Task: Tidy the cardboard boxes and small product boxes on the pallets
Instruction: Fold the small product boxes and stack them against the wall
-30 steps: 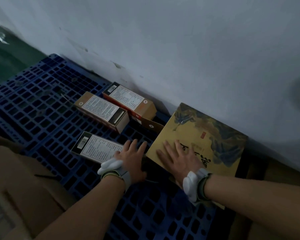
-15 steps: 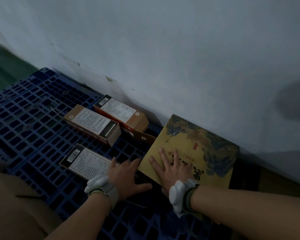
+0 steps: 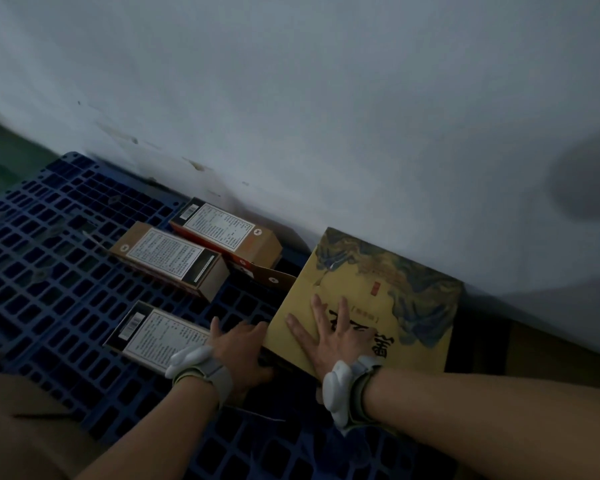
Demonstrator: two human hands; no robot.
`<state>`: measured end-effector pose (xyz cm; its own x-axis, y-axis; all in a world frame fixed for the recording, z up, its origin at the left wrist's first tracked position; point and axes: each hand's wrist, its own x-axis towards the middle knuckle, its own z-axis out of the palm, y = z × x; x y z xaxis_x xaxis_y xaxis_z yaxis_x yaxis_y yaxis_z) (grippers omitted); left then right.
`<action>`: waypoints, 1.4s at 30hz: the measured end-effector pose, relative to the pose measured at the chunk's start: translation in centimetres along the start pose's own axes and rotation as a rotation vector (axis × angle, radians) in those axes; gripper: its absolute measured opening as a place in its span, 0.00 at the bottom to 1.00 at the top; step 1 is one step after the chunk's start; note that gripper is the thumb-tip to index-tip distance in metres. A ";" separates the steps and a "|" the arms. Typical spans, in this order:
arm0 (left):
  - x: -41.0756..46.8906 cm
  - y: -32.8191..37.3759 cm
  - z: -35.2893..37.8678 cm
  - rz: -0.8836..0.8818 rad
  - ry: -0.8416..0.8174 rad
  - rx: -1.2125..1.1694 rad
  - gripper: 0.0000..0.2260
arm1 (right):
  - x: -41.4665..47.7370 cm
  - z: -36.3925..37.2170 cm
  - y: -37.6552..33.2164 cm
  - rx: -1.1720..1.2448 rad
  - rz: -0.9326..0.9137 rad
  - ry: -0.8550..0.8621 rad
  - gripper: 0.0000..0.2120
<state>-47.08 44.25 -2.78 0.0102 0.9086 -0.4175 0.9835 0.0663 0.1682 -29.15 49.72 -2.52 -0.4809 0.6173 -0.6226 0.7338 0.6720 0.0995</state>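
A flat yellow box (image 3: 395, 292) with a painted landscape and black characters lies on the blue pallet (image 3: 49, 271) against the wall. My right hand (image 3: 326, 337) rests flat on its lid, fingers spread. My left hand (image 3: 239, 348) is at the box's left edge, fingers against its side, partly covering the end of a small product box (image 3: 153, 330) with a white label. Two more small brown product boxes (image 3: 170, 258) (image 3: 226, 233) lie side by side further back; the rear one has an open flap.
The white wall (image 3: 326, 116) runs right behind the boxes. A large brown cardboard box (image 3: 21, 427) fills the lower left corner. More cardboard (image 3: 551, 355) shows to the right of the yellow box. Green floor (image 3: 0, 150) lies beyond the pallet at far left.
The view has tilted up toward the wall. My left hand has shifted right, from the pallet onto the yellow box's left edge. My right hand stays flat on the lid.
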 end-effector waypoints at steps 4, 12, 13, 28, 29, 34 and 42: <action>-1.5 -2.4 0.4 0.026 -0.159 0.240 0.59 | -0.1 0.3 -0.1 -0.016 -0.007 0.026 0.52; -4.2 -4.2 0.6 0.046 0.074 0.309 0.70 | -0.8 -0.3 0.1 -0.033 -0.080 0.072 0.54; -4.2 -4.5 0.4 0.032 0.019 0.343 0.66 | -0.7 -0.1 0.1 -0.038 -0.094 0.095 0.55; -3.7 -3.8 -16.5 -0.010 0.195 0.037 0.47 | 0.7 -6.7 2.4 0.367 -0.337 0.526 0.51; -3.7 -3.2 -17.3 0.017 0.242 0.014 0.46 | 0.6 -7.5 2.3 0.434 -0.367 0.562 0.49; -3.2 1.1 -20.4 0.172 0.424 -0.177 0.44 | 0.2 -11.2 3.7 0.602 -0.253 0.484 0.36; 0.1 7.3 -20.9 0.100 0.799 -0.675 0.50 | -3.5 -12.8 9.8 1.005 -0.130 1.095 0.41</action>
<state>-43.69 53.45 17.08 -0.2781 0.9141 0.2952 0.6777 -0.0311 0.7347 -26.38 59.41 10.59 -0.3452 0.8758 0.3375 0.4555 0.4707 -0.7557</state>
